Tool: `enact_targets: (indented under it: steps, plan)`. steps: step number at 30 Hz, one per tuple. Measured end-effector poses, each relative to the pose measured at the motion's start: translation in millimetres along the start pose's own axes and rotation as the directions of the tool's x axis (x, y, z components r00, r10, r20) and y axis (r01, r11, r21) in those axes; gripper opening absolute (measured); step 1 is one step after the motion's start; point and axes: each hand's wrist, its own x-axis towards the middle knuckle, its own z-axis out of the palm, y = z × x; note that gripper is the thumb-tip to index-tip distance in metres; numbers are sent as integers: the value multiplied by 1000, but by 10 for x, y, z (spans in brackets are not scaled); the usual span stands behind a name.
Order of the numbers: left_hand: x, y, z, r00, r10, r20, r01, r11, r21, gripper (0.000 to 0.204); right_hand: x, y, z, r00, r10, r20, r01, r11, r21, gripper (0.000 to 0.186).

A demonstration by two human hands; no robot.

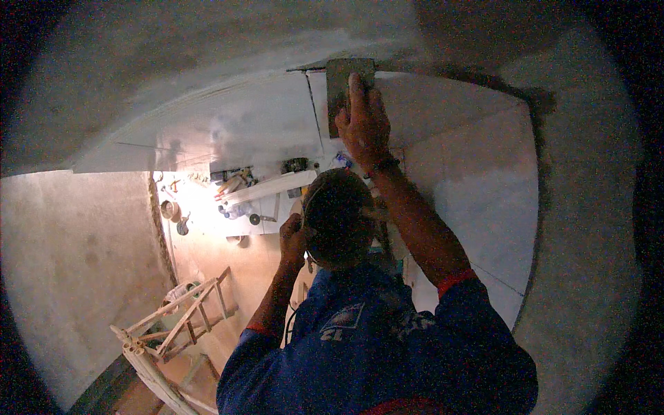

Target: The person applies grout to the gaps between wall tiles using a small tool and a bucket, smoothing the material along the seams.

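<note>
"In the head view, what does your right hand [363, 131] have?"

"A rectangular hand float [338, 76], at the upper edge of the white panels [242, 114], beside their dark upright joint. Your fingers are bent close about it, the index finger stretched along its back (the handle is hidden, and I can't tell how hard the blade presses)."

"And your left hand [293, 238]?"

"Closed on the near-left rim of a dark round bowl [339, 220], which you hold before your chest, below the float. I can't make out what is in it."

"What lies around you?"

"Beyond your left hand, a long white strip [266, 188] among small clutter in bright light; lower left, a wooden trestle [190, 320]."
</note>
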Motion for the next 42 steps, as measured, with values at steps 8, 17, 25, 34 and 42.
enact_targets:
  steps: [8,17,25,34,42]
  plan:
    - [80,-142,48,993,68,95,-64,997,-43,12,-204,-80,-579,953,48,300,-40,999,-32,64]
    - [60,-83,129,996,51,69,-53,998,25,15,102,52,-396,990,-40,134,57,990,-127,57]
    - [111,-75,177,970,200,136,-197,980,-37,16,486,265,-546,679,-637,366,732,546,-408,35]
    - [153,-61,155,984,134,114,-135,991,1,18,335,-28,-736,910,-133,393,245,937,-249,40]
    - [84,114,123,992,119,42,-120,993,15,16,380,-224,-1215,786,-338,518,374,927,37,39]
